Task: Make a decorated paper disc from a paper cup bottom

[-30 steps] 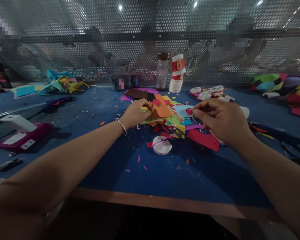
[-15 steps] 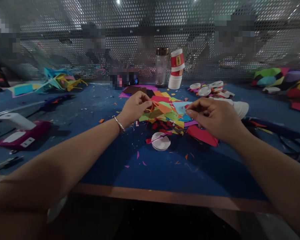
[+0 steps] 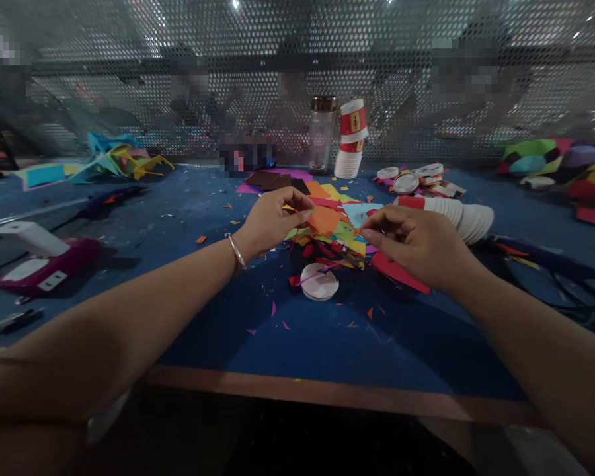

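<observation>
My left hand [image 3: 277, 221], with a silver bangle at its wrist, has thumb and fingertips closed at the left edge of a piece of orange paper [image 3: 324, 221]. Below and around that piece lies a heap of coloured paper scraps. To the right, my right hand [image 3: 416, 241] hovers over the heap with thumb and forefinger drawn together. Anything between these fingertips is too small to make out. Just behind them lies light blue paper [image 3: 359, 213], and red paper [image 3: 399, 271] is under the hand. A round white paper disc [image 3: 320, 283] with a purple strip across it lies nearer me.
Stacked paper cups [image 3: 350, 152] stand beside a clear bottle [image 3: 321, 135] before a perforated metal screen. More cups [image 3: 469, 218] lie behind my right hand. At left are a purple power strip [image 3: 54, 268] and a glue gun [image 3: 106, 201]; cables lie at far right.
The orange paper has turned and shows a broader face. My right hand has moved slightly left and down, closer to my left hand, which has shifted a little right.
</observation>
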A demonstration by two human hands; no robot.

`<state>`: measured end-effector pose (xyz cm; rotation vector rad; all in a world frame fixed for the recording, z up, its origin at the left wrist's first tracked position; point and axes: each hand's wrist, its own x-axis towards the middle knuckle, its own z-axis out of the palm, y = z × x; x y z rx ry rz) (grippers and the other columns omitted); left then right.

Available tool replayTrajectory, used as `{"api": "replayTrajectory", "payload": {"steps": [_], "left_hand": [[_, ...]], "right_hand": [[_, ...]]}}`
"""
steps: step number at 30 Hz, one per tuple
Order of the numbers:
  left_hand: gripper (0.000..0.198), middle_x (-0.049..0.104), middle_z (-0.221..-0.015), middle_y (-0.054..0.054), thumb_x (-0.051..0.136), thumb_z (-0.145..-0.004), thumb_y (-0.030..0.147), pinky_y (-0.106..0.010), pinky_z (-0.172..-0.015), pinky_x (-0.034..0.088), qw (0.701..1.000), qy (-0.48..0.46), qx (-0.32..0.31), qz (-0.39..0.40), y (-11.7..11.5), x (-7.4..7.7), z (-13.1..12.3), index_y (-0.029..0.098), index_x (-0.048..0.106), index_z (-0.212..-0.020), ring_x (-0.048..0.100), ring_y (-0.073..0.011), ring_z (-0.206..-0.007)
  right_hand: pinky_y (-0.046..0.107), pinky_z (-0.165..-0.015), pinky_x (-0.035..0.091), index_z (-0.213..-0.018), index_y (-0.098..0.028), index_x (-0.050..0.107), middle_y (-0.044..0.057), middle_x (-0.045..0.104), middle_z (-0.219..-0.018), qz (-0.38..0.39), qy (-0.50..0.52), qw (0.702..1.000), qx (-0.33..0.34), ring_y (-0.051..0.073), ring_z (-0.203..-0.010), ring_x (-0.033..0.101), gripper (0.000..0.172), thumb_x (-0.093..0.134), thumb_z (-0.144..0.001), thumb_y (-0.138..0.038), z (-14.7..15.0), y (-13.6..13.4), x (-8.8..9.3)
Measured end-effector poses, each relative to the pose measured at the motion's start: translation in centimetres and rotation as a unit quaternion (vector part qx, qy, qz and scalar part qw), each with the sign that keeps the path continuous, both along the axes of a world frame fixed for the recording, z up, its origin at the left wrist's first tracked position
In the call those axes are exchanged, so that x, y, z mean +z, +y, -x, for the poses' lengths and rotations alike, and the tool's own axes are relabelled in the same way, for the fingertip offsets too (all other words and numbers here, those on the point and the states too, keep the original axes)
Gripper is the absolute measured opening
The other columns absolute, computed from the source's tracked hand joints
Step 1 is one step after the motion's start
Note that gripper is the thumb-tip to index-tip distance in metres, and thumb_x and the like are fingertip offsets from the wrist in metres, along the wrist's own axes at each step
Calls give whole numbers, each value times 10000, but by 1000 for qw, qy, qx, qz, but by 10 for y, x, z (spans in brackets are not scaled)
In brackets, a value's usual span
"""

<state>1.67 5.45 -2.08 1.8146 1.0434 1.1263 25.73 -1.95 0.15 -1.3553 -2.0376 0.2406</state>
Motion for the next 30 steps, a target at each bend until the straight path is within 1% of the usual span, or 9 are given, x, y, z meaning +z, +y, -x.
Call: {"api": "replayTrajectory", "payload": {"steps": [3,7,10,15,18,21,25,28,30], "left_hand": [[81,744,-896,-21,689,-841,108,-256,-725,594,997,7,1,-73,-13,6,-3,178,664,-873,711,-122,-759],[81,736,-923,-21,700,-836,110,-247,-769,589,990,13,-11,-143,-30,10,-10,176,678,-878,695,-124,-820],[69,728,-906,-15,698,-846,129,-254,-790,595,990,-10,-29,-134,-38,12,-14,179,672,-886,689,-130,-839],[77,730,-922,-13,726,-843,166,-247,-810,590,990,-40,-63,-117,-44,16,-15,185,668,-890,680,-131,-864],[107,728,-934,-16,740,-844,191,-243,-812,588,989,-51,-89,-108,-45,16,-15,185,661,-915,677,-128,-869],[127,700,-895,-9,753,-828,186,-228,-760,585,988,-64,-97,-106,-42,14,-14,182,646,-896,665,-116,-816],[122,690,-885,-7,715,-804,123,-223,-725,589,988,-59,-67,-123,-32,10,-10,178,631,-871,669,-106,-777],[129,691,-880,-7,697,-786,89,-220,-726,586,986,-38,-23,-158,-23,9,-5,168,635,-867,666,-102,-774],[140,693,-871,-1,702,-776,85,-224,-733,588,986,-31,-2,-163,-19,8,-1,168,635,-868,663,-104,-781]], "right_hand": [[290,-527,420,-857,-221,708,28,707,-757,-3,11,1000,14,144,-573,539,164,656,-887,-373,4,-3,2],[283,-512,428,-965,-215,700,19,688,-754,-16,26,999,28,136,-547,532,217,722,-863,-406,13,-12,5],[308,-527,417,-1002,-228,695,23,691,-791,-37,-8,999,30,147,-548,530,259,751,-851,-429,19,-18,5],[353,-602,424,-915,-263,677,42,684,-783,-74,-59,995,16,200,-625,585,71,631,-897,-313,22,-22,6],[364,-622,425,-827,-261,649,55,680,-765,-89,-66,994,3,214,-642,597,93,597,-903,-274,22,-20,6],[350,-622,427,-804,-250,640,51,686,-763,-89,-58,994,3,201,-633,589,106,602,-904,-260,21,-19,7],[304,-578,408,-805,-227,649,20,672,-711,-45,-54,997,18,158,-575,561,136,618,-923,-288,21,-17,5],[287,-565,401,-781,-217,664,5,671,-677,23,-58,998,29,146,-564,563,174,640,-922,-316,21,-14,2],[287,-576,408,-799,-213,693,9,693,-697,68,-53,996,29,152,-591,584,181,643,-924,-334,21,-11,-1]]}}
